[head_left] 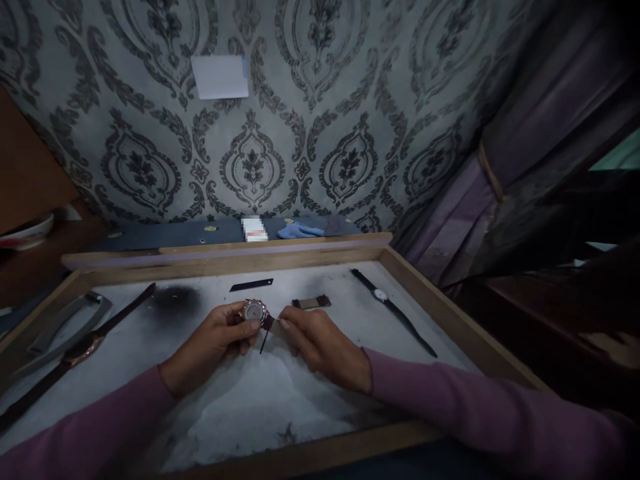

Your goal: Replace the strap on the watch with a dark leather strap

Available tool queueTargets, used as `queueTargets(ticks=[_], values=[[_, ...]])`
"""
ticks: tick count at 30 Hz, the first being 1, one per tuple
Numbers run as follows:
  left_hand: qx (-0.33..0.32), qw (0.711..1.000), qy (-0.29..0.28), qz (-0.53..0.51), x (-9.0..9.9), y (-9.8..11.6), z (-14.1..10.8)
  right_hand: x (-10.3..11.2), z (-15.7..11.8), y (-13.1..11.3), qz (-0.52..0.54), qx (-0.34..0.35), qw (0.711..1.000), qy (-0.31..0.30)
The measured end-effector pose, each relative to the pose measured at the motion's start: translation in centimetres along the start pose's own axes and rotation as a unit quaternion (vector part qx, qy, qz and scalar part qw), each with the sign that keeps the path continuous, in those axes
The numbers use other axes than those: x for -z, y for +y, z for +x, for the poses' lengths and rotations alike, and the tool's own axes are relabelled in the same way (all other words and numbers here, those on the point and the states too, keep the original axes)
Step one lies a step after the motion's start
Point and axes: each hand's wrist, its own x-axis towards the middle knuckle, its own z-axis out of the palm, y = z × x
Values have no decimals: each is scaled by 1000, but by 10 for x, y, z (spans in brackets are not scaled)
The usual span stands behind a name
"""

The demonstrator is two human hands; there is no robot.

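Note:
My left hand (220,340) is closed around the case of a wristwatch (255,312) with a round, light dial and rose-gold bezel, its thumb at the lower edge. A short brown strap (269,323) runs from the case toward my right hand (317,340). The fingers of my right hand are pinched together at that strap's end. Below the strap a thin dark strip (265,343) slants down; I cannot make out what it is. Just beyond my right hand lies a separate brown strap piece (311,303). A dark flat blade-like strip (251,285) rests farther back.
A wooden-rimmed tray (440,313) with a white bottom surrounds the work. At right lies a black-strapped watch (381,295); at left, a large brown watch (83,350) beside a grey band (70,333). Behind the rim are a blue cloth (300,231) and a small box (255,229).

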Motion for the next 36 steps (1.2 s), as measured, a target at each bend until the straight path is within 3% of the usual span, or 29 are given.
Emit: queueTargets(ticks=[3,6,12,16,21,26,30,32,36], values=[[-3,998,21,-55,-5,1,0,-5,-1,-5,80,-34,996,-32],[-21,995,21,-97,-10,3,-2,-8,-1,-7,106,-26,993,-42],[-25,991,43,-123,-5,-1,0,-1,0,-5,-23,9,1000,-3],[-52,996,44,-55,2,-2,4,6,0,-5,2,-2,1000,29],[-119,984,-45,128,-1,0,1,9,2,-5,66,10,995,75],[-145,927,6,346,-7,1,-7,4,5,-1,291,-49,955,27],[-169,886,55,429,-5,1,-10,3,9,4,405,-70,911,-15],[-174,890,57,419,-3,0,-10,2,10,7,437,-69,897,-14],[-176,926,37,333,-2,-1,-6,2,13,9,471,-68,879,1]])
